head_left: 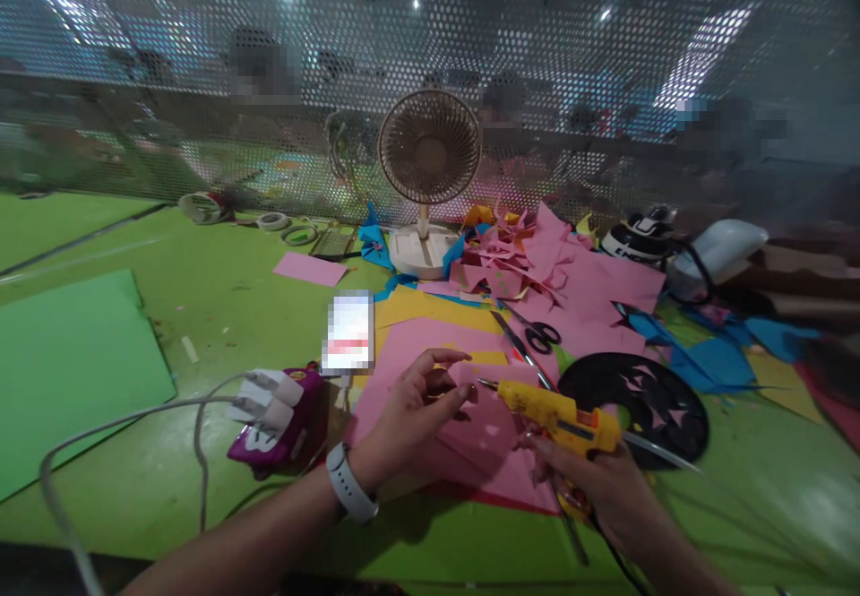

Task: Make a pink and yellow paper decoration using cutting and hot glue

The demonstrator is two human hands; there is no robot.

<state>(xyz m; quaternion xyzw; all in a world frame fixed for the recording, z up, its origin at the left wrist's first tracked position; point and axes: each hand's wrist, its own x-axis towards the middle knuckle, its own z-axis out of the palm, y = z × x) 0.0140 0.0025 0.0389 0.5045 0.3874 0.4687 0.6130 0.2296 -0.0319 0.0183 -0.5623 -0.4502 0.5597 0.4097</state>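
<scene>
Yellow is the glue gun (561,417), and the right hand (595,479) holds it. The fingers of that hand are curled around its grip. The gun lies on its side in the air, more or less flat, with its tip close to the left hand (423,403). A clear stick (662,453) pokes out of its back end, over the black plate (578,390). Small pink bits (672,418) lie on the plate.

The left hand has bent fingers, and the thumb is near the fingertips with a narrow gap. A bit of pink paper is right by them, but I cannot tell if they pinch it. A white band (351,484) goes around the left wrist.

Under both hands are big pink sheets (403,358), with a yellow sheet (436,307) poking out behind. The scissors (541,336) lie on the paper, past the gun. The phone (348,332) is lit up, just left of the pink sheets. Nearer the left edge, a white plug (267,403) sits on a purple thing (286,439), and a big green sheet (81,372) lies flat on the green table (221,300).

At the back, a fan (430,152) stands by a heap of crumpled pink paper (511,260). A wall full of little holes (322,49) is behind it.
</scene>
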